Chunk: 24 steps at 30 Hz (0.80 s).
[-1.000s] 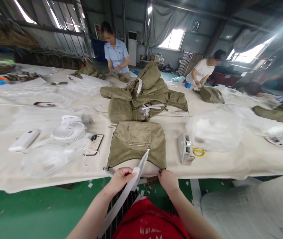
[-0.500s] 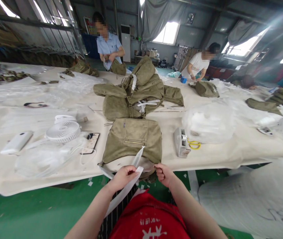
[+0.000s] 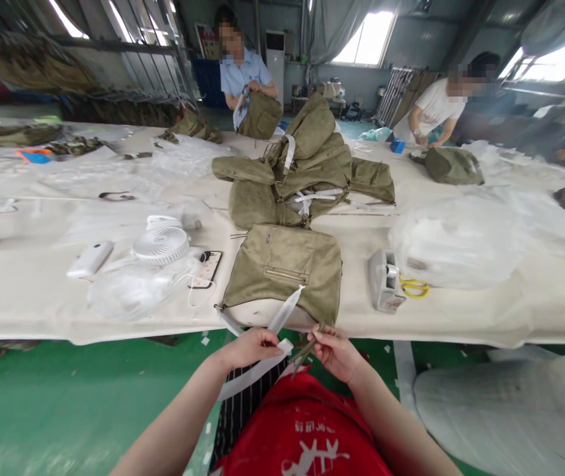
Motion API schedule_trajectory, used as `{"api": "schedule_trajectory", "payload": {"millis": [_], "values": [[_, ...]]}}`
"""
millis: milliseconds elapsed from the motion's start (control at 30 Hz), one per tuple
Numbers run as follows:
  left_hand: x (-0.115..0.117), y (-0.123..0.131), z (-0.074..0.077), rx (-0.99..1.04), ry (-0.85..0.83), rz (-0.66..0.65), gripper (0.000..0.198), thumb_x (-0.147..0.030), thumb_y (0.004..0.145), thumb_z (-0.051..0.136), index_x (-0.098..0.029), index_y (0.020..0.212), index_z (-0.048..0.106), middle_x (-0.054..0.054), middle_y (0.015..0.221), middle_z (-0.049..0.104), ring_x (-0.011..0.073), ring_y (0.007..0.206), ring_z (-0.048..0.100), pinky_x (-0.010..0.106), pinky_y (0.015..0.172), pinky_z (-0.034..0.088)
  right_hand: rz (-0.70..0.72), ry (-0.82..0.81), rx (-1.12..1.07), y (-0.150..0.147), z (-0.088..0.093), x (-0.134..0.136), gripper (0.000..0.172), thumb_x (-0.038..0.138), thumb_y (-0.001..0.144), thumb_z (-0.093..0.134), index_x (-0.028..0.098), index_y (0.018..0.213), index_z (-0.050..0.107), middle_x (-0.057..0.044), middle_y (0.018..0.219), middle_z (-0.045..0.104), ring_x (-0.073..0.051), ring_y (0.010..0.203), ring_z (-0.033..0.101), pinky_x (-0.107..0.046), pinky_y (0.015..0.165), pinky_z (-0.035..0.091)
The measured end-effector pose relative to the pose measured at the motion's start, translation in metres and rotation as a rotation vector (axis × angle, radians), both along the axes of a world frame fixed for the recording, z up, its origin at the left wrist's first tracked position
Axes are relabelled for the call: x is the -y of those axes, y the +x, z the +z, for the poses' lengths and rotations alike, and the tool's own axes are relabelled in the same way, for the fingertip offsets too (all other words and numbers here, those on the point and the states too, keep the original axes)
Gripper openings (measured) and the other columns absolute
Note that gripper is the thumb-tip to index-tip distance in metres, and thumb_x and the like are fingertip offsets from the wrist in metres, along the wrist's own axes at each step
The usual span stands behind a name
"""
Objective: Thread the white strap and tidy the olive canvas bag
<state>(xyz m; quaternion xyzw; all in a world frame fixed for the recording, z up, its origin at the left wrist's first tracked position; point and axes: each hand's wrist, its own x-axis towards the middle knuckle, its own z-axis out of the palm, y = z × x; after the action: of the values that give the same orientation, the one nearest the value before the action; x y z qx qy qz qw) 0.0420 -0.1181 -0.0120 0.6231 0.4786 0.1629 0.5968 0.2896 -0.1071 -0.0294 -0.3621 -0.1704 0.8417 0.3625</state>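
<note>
An olive-green bag [image 3: 287, 264] lies flat at the table's near edge, its zipped pocket facing up. My left hand [image 3: 255, 348] pinches a long white strip [image 3: 257, 375], whose tail hangs over my lap. Another white length [image 3: 286, 309] runs from the pocket's zip pull down toward that hand. At the bag's near right corner, my right hand [image 3: 335, 350] is closed on thin olive cords [image 3: 303, 356] whose ends dangle below the fingers. A white-wrapped strap [image 3: 227, 321] hangs from the bag's near left corner.
Beyond the bag is a pile of olive bags [image 3: 307, 158]. A tape dispenser [image 3: 386, 281] and yellow-handled scissors [image 3: 414, 287] sit to the right, near clear plastic [image 3: 461, 238]. A white fan [image 3: 161, 245] and a phone [image 3: 206, 269] lie left. Two co-workers stand across the table.
My view has turned slightly left. My right hand has drawn the olive cords out from the bag's corner toward me. The co-worker in blue has lifted a bag higher.
</note>
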Motion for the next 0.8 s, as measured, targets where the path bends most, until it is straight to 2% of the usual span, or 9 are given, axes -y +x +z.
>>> {"api": "schedule_trajectory", "payload": {"millis": [167, 333, 500, 800], "values": [[0.008, -0.015, -0.002, -0.002, -0.029, -0.031, 0.033, -0.047, 0.073, 0.063, -0.015, 0.077, 0.069, -0.002, 0.063, 0.054, 0.0108, 0.058, 0.042, 0.021, 0.055, 0.032, -0.044, 0.103, 0.042, -0.018, 0.006, 0.005, 0.023, 0.033, 0.075, 0.073, 0.014, 0.085, 0.064, -0.007, 0.082, 0.073, -0.008, 0.052, 0.062, -0.016, 0.049, 0.050], [0.013, -0.023, 0.004, 0.031, -0.013, -0.082, 0.031, -0.046, 0.076, 0.061, -0.015, 0.077, 0.068, -0.002, 0.064, 0.054, 0.0105, 0.060, 0.043, 0.020, 0.056, 0.033, -0.134, 0.151, 0.137, -0.031, 0.009, 0.002, 0.026, 0.037, 0.073, 0.074, 0.016, 0.078, 0.061, -0.007, 0.079, 0.073, -0.009, 0.054, 0.062, -0.018, 0.048, 0.051], [0.016, -0.023, 0.002, -0.002, 0.003, -0.103, 0.035, -0.049, 0.074, 0.063, -0.015, 0.074, 0.068, -0.003, 0.061, 0.052, 0.0098, 0.058, 0.042, 0.019, 0.054, 0.031, -0.178, 0.150, 0.139, -0.035, 0.009, 0.001, 0.028, 0.039, 0.070, 0.076, 0.016, 0.076, 0.059, -0.007, 0.079, 0.073, -0.010, 0.053, 0.062, -0.019, 0.049, 0.051], [0.012, -0.015, -0.004, 0.007, -0.073, -0.086, 0.036, -0.050, 0.072, 0.065, -0.015, 0.078, 0.069, -0.002, 0.066, 0.057, 0.0109, 0.063, 0.045, 0.020, 0.059, 0.035, -0.152, 0.154, 0.144, -0.037, 0.008, 0.003, 0.029, 0.041, 0.070, 0.076, 0.017, 0.077, 0.061, -0.005, 0.077, 0.073, -0.010, 0.052, 0.062, -0.019, 0.049, 0.050]]}}
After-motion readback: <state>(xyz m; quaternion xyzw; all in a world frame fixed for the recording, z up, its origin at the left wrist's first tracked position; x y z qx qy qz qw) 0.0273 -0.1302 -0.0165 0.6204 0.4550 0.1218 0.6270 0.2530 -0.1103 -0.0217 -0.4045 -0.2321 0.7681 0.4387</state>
